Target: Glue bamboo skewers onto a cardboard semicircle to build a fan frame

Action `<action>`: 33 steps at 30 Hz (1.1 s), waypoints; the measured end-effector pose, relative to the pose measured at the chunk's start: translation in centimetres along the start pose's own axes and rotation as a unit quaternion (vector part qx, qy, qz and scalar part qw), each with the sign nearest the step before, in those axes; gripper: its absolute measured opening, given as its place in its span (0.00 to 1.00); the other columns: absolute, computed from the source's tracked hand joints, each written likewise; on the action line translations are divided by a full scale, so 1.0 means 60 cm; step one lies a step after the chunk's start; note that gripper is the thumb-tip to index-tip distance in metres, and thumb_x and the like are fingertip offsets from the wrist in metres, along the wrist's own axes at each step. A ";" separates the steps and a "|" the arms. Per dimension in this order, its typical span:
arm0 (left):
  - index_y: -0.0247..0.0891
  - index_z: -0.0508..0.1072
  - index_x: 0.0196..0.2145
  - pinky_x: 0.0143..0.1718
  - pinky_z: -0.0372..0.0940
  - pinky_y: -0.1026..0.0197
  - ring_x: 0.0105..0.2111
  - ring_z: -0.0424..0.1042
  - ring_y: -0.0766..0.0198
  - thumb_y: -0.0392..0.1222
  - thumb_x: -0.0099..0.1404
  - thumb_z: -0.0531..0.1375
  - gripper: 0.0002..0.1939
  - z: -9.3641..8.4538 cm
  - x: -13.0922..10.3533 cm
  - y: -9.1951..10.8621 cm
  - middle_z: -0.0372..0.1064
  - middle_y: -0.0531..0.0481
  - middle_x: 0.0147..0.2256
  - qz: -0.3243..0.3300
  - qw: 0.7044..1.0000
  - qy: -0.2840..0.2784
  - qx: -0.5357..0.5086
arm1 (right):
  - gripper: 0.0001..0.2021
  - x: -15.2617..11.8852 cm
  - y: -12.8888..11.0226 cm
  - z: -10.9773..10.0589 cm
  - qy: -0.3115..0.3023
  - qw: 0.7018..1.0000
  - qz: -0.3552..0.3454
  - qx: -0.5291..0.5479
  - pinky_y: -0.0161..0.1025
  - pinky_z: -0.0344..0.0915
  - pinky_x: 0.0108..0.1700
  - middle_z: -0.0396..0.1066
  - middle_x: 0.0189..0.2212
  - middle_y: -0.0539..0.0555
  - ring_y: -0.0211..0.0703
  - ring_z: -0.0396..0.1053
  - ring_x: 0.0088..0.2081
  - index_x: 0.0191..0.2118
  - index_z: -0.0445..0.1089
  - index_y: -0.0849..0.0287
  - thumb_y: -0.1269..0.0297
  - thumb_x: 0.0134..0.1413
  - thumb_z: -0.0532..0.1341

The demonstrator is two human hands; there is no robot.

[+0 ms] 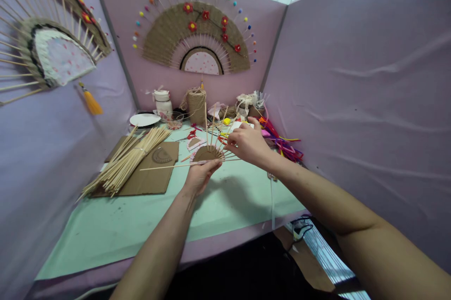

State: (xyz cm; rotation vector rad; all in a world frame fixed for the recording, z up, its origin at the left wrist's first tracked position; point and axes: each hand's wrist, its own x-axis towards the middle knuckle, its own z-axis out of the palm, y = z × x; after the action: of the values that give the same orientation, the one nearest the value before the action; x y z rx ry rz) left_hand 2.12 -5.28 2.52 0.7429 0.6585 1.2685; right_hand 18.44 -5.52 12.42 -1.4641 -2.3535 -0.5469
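My left hand (200, 177) grips the straight lower edge of a small cardboard half-disc (207, 153), its thumb lying along that edge. Thin wooden sticks (212, 126) fan out from the half-disc's curved rim, several up and to the right. One long stick (162, 167) points left. My right hand (249, 144) is at the fan's right side, thumb and forefinger pinched at one of the sticks close to the rim; the other fingers are curled and partly hide the sticks behind them. Beyond the half-disc lie a pink-edged cutout (195, 143) and red-handled scissors (190, 135).
At left, a bundle of wooden sticks (134, 159) and a clear protractor (162, 155) rest on a cardboard sheet (155, 186). Behind stand a twine spool (196, 106), a white jar (162, 102) and a white plate (144, 119). Colourful pipe cleaners (287, 148) lie right. Finished fans (158, 32) hang on the partitions.
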 end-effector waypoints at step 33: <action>0.33 0.76 0.31 0.42 0.71 0.62 0.32 0.75 0.68 0.38 0.45 0.73 0.15 -0.002 0.008 -0.007 0.77 0.50 0.30 -0.024 0.999 0.012 -0.044 | 0.11 0.005 0.022 0.011 0.017 0.999 -0.009 0.033 0.51 0.42 0.60 0.78 0.35 0.51 0.48 0.67 0.44 0.34 0.77 0.55 0.52 0.55 0.65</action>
State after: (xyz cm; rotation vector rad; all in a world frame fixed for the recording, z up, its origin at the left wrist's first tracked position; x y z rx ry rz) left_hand 2.37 -4.86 2.08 0.6370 0.6331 1.2554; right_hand 19.48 -4.44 12.17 -1.3935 -2.3379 -0.4898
